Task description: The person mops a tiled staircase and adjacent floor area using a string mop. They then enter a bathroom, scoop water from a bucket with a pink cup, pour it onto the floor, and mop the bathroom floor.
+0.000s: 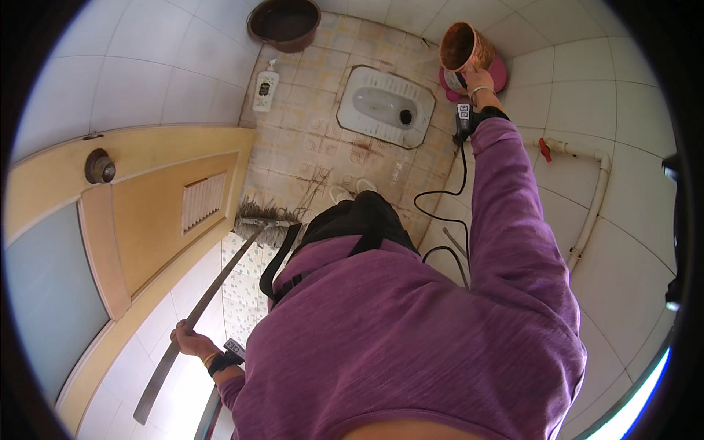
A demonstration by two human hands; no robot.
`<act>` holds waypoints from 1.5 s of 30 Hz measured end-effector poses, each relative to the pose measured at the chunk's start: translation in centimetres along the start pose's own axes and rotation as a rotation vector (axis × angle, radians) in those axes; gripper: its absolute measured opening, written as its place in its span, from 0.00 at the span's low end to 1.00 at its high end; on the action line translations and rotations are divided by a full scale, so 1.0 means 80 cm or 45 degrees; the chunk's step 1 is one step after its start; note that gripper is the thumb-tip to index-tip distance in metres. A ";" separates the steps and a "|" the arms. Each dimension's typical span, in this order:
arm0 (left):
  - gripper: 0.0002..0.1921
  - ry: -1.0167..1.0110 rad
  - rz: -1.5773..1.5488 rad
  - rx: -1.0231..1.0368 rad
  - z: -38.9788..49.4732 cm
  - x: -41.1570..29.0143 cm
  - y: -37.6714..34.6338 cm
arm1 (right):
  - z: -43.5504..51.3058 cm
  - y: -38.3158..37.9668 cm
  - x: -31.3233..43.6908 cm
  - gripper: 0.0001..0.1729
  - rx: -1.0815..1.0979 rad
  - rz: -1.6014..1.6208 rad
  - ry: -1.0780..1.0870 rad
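My left hand (190,339) is closed around the long handle (220,280) of a mop, whose grey strands (269,212) rest on the floor beside the open door. At the upper right my right hand (477,80) grips the near side of a copper-coloured bin (481,49), its mouth tilted toward the left. A pink container (498,74) stands behind and below that bin, partly hidden by it and by my hand. A white squat toilet pan (388,107) is set in the tiled floor, left of my right hand.
A brown basin (286,27) and a white pump bottle (265,88) stand along the left wall. The wooden door (159,220) is at the left. A pipe with a red valve handle (544,149) runs along the right wall. A black cable (440,192) hangs from my right wrist.
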State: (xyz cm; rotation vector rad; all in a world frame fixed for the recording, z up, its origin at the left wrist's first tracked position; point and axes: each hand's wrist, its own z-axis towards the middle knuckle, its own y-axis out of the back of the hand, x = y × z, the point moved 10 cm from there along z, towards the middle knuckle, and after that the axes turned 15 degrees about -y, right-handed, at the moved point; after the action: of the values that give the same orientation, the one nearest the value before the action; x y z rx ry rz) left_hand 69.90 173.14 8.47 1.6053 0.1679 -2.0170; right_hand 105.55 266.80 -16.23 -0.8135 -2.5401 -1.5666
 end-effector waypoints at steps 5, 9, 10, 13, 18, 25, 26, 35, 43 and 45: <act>0.05 0.017 -0.010 0.012 -0.012 -0.005 -0.009 | -0.003 -0.011 -0.071 0.22 0.293 0.438 -0.262; 0.06 0.013 0.001 0.004 -0.017 -0.006 -0.009 | -0.026 -0.020 -0.125 0.17 0.455 0.812 -0.456; 0.06 0.022 0.002 -0.009 -0.019 -0.006 -0.008 | -0.028 -0.025 -0.137 0.16 0.480 0.841 -0.496; 0.05 0.018 -0.024 -0.004 -0.021 -0.007 -0.007 | -0.028 -0.045 -0.170 0.15 0.525 0.853 -0.585; 0.05 0.015 0.006 0.035 -0.026 -0.008 -0.007 | -0.031 -0.100 -0.188 0.13 0.586 0.786 -0.666; 0.10 0.017 -0.128 0.013 -0.044 -0.016 -0.018 | -0.085 -0.218 -0.096 0.11 0.733 0.689 -0.722; 0.10 0.012 -0.141 0.028 -0.046 -0.018 -0.022 | -0.089 -0.237 -0.074 0.10 0.747 0.675 -0.725; 0.10 0.023 -0.139 0.013 -0.065 -0.019 -0.004 | -0.164 -0.326 0.286 0.13 1.397 1.107 -0.225; 0.09 -0.043 -0.083 0.092 -0.074 -0.028 -0.011 | -0.282 -0.248 0.376 0.14 1.363 1.153 0.183; 0.10 -0.076 -0.199 0.165 -0.076 -0.038 -0.029 | -0.289 -0.279 0.318 0.12 1.367 0.956 0.117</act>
State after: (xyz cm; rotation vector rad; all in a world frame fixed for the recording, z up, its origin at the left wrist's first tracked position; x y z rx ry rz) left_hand 74.42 178.67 9.09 1.6535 0.1474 -2.2331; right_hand 68.25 249.87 -15.48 -1.1874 -2.0865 0.0148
